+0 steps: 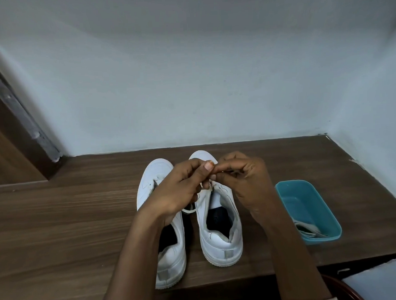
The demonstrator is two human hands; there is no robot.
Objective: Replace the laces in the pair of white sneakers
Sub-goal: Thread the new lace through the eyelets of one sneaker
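Head view, looking down over both forearms.

Bench: dark wood grain, set into a corner of pale blue-grey wall. Dark door frame at far left.

Two white sneakers stand side by side mid-bench, toes to the wall, heels toward the camera. Left sneaker sits slightly nearer the camera; its front half is partly hidden by the left forearm. Right sneaker is just beside it, a narrow gap between them, dark insole showing through the opening.

Left hand: raised over the forefoot of the sneakers, fingers curled in, thumb and forefinger pressed together at the tip. Thumbnail faces the camera. It appears to pinch a pale lace end, though the lace at the pinch itself is too small to see clearly.

Right hand: meets the left hand tip to tip above the right sneaker's toe area. Fingers bent and bunched, forefinger and thumb closed together at the same spot. What lies between them cannot be made out.

White lace: a strand runs down from under the hands along the right sneaker's eyelet row; a loop of it hangs across the gap between the sneakers.

Teal plastic tub: on the bench right of the right sneaker, apart from it. Pale folded laces lie in its near end.
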